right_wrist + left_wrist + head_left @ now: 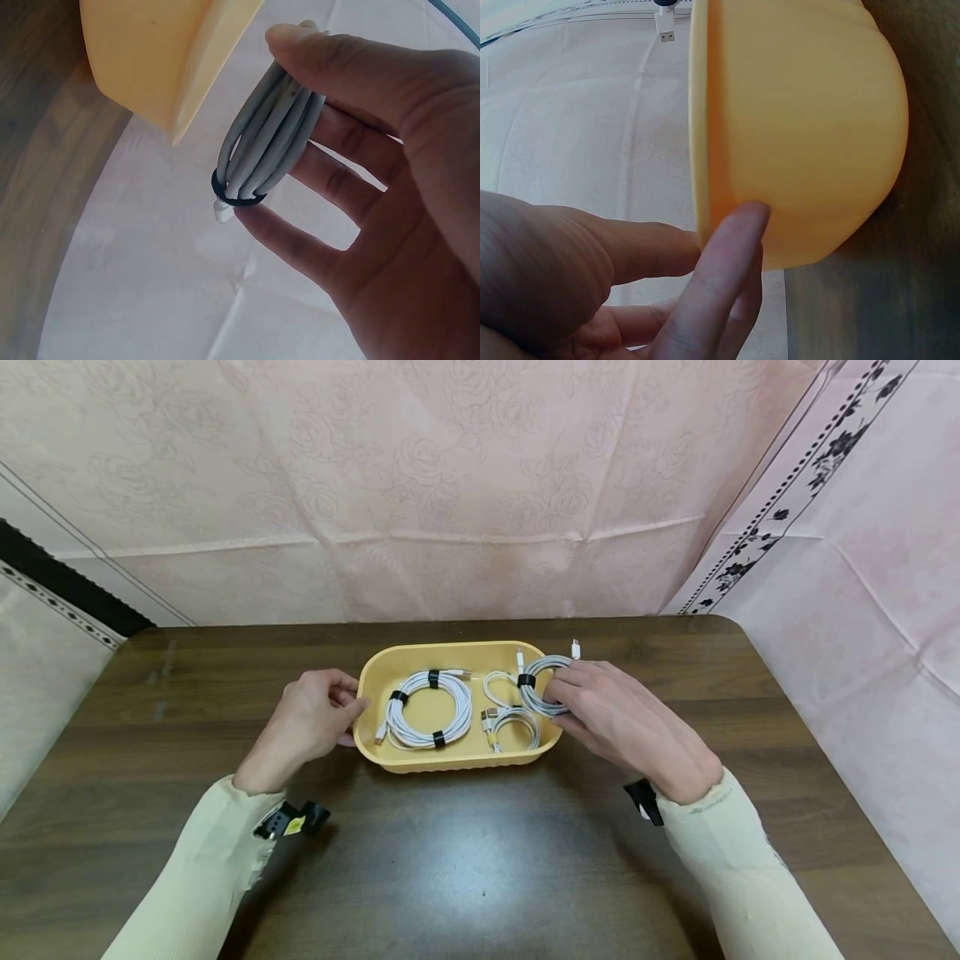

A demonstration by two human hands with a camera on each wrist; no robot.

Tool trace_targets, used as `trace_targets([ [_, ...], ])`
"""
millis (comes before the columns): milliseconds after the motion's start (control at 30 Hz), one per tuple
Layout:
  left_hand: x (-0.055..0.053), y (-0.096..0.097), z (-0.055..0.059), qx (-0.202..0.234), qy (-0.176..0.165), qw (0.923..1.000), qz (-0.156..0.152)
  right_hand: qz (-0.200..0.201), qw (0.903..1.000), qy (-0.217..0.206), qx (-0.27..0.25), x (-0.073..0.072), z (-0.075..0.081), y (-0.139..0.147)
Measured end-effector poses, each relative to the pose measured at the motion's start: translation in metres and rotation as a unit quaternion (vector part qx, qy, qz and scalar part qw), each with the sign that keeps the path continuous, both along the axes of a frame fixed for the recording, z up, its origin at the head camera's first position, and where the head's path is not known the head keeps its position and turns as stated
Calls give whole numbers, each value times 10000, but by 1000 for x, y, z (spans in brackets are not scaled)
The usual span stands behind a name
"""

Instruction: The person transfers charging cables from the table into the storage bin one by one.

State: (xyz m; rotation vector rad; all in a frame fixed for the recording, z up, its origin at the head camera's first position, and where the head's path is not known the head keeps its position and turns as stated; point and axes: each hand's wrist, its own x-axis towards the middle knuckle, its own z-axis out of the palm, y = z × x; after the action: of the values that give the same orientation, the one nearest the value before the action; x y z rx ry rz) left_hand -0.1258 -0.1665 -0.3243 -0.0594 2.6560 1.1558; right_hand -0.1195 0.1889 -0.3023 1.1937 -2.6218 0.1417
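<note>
A shallow yellow plastic tray (pixel 450 767) with rounded corners stands on the table. At its left end my left hand (pixel 315 714) pinches the rim, thumb on top and fingertips against the outer wall (pixel 802 135). My right hand (pixel 622 714) holds a coiled grey cable (pixel 259 142), bound with a black strap (pixel 238 201), over the tray's right end. Inside the tray, a larger white cable coil (pixel 393 720) with black ties lies on the left. A smaller pale cable coil (pixel 536 727) with a yellow tie lies on the right, partly beneath the held one.
The dark wooden table (pixel 465 860) extends around the tray. Behind it hangs a pale floral cloth (pixel 450 485), and another patterned cloth (pixel 862 610) borders the right side. Each wrist carries a small black camera strap (pixel 296 821).
</note>
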Motion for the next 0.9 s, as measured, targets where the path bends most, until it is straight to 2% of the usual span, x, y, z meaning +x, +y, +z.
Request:
trace_targets([
  [900, 0, 0, 0, -43, -55, 10000, 17, 134, 9999, 51, 4, -6, -2, -11],
])
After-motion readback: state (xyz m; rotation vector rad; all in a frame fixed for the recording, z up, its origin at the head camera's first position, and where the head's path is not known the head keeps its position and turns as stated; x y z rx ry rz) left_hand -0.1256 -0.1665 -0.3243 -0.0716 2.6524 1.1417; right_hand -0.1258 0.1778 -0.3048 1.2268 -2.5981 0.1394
